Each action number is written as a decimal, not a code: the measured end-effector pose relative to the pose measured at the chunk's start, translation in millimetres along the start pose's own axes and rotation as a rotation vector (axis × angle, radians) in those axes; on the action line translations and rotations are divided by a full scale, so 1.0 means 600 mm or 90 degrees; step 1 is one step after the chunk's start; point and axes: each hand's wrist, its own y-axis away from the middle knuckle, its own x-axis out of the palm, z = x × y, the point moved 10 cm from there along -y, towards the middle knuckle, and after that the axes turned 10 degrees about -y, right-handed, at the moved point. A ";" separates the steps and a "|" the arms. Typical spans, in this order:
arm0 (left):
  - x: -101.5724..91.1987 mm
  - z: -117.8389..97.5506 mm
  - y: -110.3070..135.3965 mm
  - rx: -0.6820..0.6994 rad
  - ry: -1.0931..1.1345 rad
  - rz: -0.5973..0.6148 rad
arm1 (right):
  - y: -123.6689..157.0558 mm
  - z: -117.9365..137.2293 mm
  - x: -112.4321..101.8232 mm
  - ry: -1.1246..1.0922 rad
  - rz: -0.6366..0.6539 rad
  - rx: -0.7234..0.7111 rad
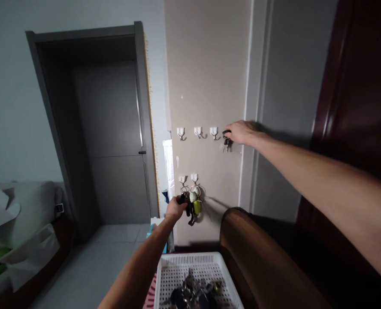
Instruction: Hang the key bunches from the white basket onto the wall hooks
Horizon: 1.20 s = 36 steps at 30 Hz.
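My right hand (239,131) is raised to the wall on the right and closed on a bunch of keys (227,141), whose metal parts dangle below the fingers. Three white hooks sit in a row to its left, the nearest hook (214,132) bare. Lower down, my left hand (175,208) has its fingers closed round a dark key bunch (184,198) that hangs by a ring from the lower left hook (182,179). Beside it, a second bunch with a yellow-green fob (197,206) hangs from another lower hook (195,177).
A white plastic basket (221,259) below me contains several more keys (193,292). A brown wooden curved piece (255,244) rises right of it. A grey door (110,128) stands at the left, with a sofa (32,197) at the far left.
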 end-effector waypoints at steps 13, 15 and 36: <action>0.013 0.011 -0.004 -0.028 0.070 -0.072 | 0.402 0.090 0.339 -0.422 0.618 -0.010; 0.020 0.009 -0.006 -0.021 0.109 -0.058 | 0.367 0.074 0.338 -0.430 0.473 0.035; -0.088 -0.116 0.009 0.139 0.379 -0.017 | 0.211 0.035 0.295 -0.369 0.150 0.218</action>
